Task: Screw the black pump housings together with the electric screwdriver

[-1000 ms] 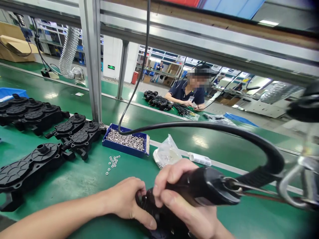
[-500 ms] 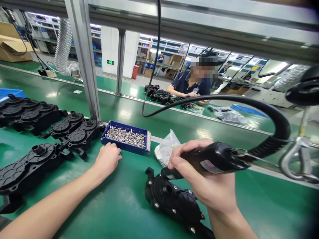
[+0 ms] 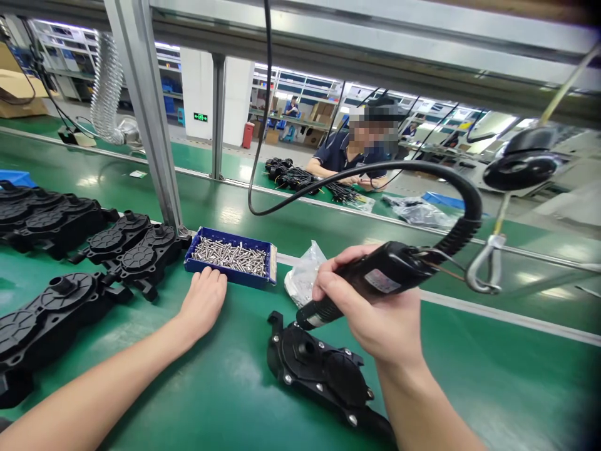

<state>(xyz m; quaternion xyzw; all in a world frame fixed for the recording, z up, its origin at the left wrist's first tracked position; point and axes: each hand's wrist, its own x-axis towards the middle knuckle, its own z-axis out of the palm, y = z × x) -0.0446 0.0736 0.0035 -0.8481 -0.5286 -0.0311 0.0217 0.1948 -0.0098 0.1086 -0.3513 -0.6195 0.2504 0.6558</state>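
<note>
My right hand (image 3: 361, 300) is wrapped round a black electric screwdriver (image 3: 370, 275), tilted with its front end at the upper edge of a black plastic housing (image 3: 323, 369). Several silver screws sit around the housing's rim; the tool's tip is hidden. Against the near side of a blue box (image 3: 225, 276), my left hand (image 3: 204, 300) rests on the bench with its fingers curled together. What those fingers hold, if anything, is hidden. Loose silver screws (image 3: 230, 255) fill the box. A clear plastic bag (image 3: 305, 272) lies just behind the screwdriver's front end.
More black housings (image 3: 145, 250) stand at the left. A metal post (image 3: 145, 113) rises behind the box. The screwdriver's cable (image 3: 366, 168) loops overhead, and a metal carabiner (image 3: 486, 266) hangs at its rear. A co-worker (image 3: 352, 150) sits across the green bench (image 3: 225, 388).
The view has shifted slightly. The screwdriver sits more tilted, and its front end shows more clearly at the housing's edge. My left fingers have tucked closer to the box; the glint at their tips is gone.
</note>
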